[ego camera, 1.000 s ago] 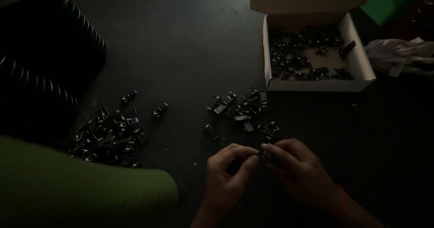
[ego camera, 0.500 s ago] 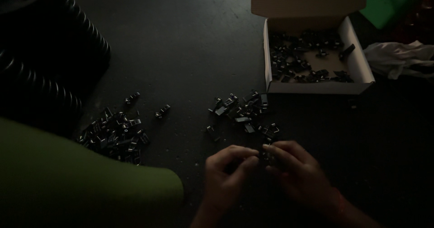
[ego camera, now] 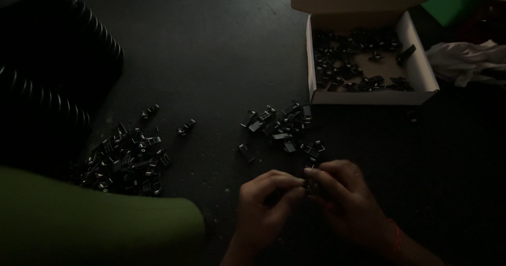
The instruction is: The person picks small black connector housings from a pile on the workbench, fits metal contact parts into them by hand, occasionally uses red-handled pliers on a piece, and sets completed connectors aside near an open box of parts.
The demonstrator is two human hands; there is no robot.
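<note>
Both hands meet low on the dark table (ego camera: pixel 211 50), just below the middle pile of small black parts (ego camera: pixel 279 123). The left hand (ego camera: pixel 263 208) and the right hand (ego camera: pixel 345 202) touch at the fingertips. They pinch one small black part (ego camera: pixel 310 172) between them. So both hands are closed on that part.

To do this well, the hands should stay close together and low over the table. Then the tiny part will not fall far if it slips. A soft, steady pinch looks better than a hard squeeze. It helps to work right by the middle pile, so more parts are near.

The picture is very dark. The part in the fingers is mostly hidden, so I cannot tell its shape or which way it faces. A second pile (ego camera: pixel 126 158) lies far left of the middle pile. A white box (ego camera: pixel 421 65) with more parts sits up and right of it. The green thing (ego camera: pixel 95 224) at the bottom left is cut off.
</note>
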